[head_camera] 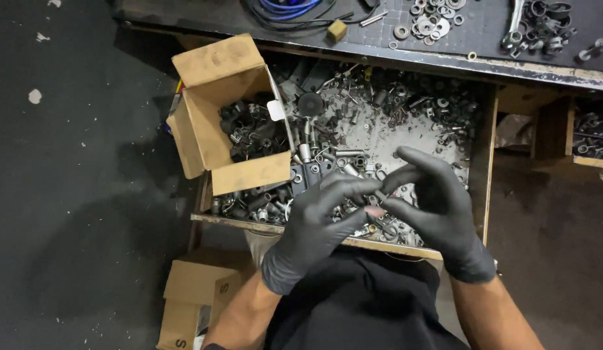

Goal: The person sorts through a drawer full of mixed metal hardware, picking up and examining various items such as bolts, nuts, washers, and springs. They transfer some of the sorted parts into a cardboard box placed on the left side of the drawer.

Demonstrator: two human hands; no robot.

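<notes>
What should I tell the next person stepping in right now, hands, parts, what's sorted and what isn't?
Left hand: gloved, fingertips pinching a small dark metal part over the drawer's front edge.
Right hand: gloved, fingertips on the same part from the other side.
The open wooden drawer is full of loose mixed hardware: bolts, washers, springs.
A cardboard box sits in the drawer's left corner, already holding a pile of dark parts.
Washers lie grouped on the bench top above.
Done: some pieces boxed. Left: most of the drawer looks unsorted, and the pinched part is not yet placed.
</notes>
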